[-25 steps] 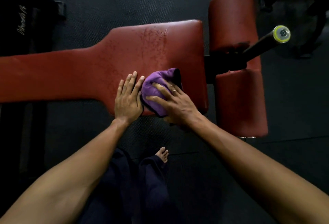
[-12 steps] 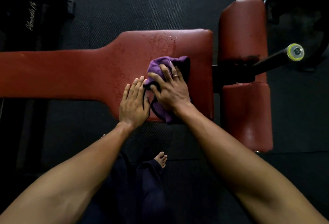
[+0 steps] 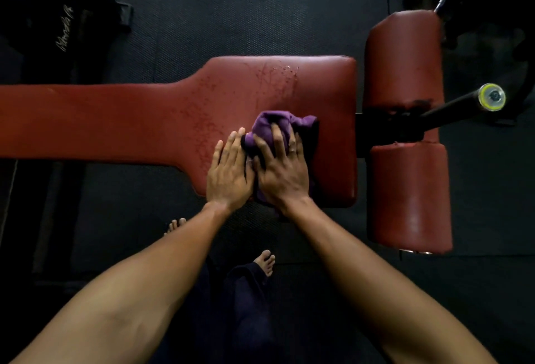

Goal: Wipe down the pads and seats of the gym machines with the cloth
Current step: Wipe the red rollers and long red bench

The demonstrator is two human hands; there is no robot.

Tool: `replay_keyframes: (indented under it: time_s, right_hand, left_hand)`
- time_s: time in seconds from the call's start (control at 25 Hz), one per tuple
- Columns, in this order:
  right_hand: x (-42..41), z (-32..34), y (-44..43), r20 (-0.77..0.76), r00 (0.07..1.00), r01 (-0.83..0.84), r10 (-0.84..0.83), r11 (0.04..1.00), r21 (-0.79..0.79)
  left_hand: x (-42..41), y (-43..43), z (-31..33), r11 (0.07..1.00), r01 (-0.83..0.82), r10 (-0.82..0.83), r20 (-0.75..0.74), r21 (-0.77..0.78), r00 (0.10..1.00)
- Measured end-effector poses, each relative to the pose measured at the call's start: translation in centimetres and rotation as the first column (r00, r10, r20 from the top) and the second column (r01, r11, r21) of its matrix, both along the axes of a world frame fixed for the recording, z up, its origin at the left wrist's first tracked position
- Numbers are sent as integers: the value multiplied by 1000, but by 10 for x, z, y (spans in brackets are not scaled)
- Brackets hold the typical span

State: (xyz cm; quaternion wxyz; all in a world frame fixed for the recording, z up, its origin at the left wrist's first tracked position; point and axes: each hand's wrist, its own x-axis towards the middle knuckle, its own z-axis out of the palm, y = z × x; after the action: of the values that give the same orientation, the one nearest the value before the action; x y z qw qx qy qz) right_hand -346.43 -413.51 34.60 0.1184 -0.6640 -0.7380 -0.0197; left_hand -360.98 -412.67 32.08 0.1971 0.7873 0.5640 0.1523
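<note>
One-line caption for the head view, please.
Right hand presses a purple cloth onto the wet red bench pad while the left hand rests flat beside it.

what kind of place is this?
Most likely a gym. There is a long red padded bench with two red roller pads at its end. A dark bar with a yellow-green end cap sticks out, and the black textured rubber flooring looks like gym matting.
</note>
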Motion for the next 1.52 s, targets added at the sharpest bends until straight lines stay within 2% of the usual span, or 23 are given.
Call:
replay_keyframes:
  time_s: [0.16,0.28,0.44,0.64,0.8,0.96,1.04,1.2,1.28,1.36,1.44,1.52]
  right_hand:
    - [1,3,34,-2,997,78,-78,997,2]
    - [4,16,-1,-53,995,82,-80,996,23]
    - [14,17,-36,-5,1000,6,-6,1000,9]
    - [12,4,50,17,998,63,-63,998,2]
    - [19,9,99,56,986,158,-154,985,-73]
    - [9,22,35,23,990,144,-142,984,-104]
    - [16,21,24,64,993,103,-94,983,-153]
    - [13,19,102,162,986,86,-40,954,-287]
    - [15,20,143,181,983,95,-20,904,-416]
    - [13,23,168,182,983,112,-29,879,-464]
    - [9,27,167,188,980,141,-63,887,-439]
    - [9,24,140,111,991,99,-71,958,-268]
  left_hand:
    - [-2,0,-2,1000,12,-12,-15,-16,1000]
    - [-4,-1,1,999,26,-25,12,-37,1000]
    - [-5,13,1,1000,5,-6,54,6,999]
    - [5,42,-9,998,-29,28,32,50,999]
    - [8,47,-13,995,-72,69,51,62,996]
    - [2,58,-8,997,-71,67,82,43,994]
    - [-5,79,-8,993,-118,119,77,-24,990]
    - [-17,136,-16,983,-173,173,-5,-54,985]
    - [-18,161,-21,981,-186,184,-33,-48,982]
    - [-20,176,-24,976,-201,198,-45,-83,979]
    - [-20,179,-25,974,-199,196,-37,-112,980]
    - [-18,175,-24,975,-204,202,-26,-88,979]
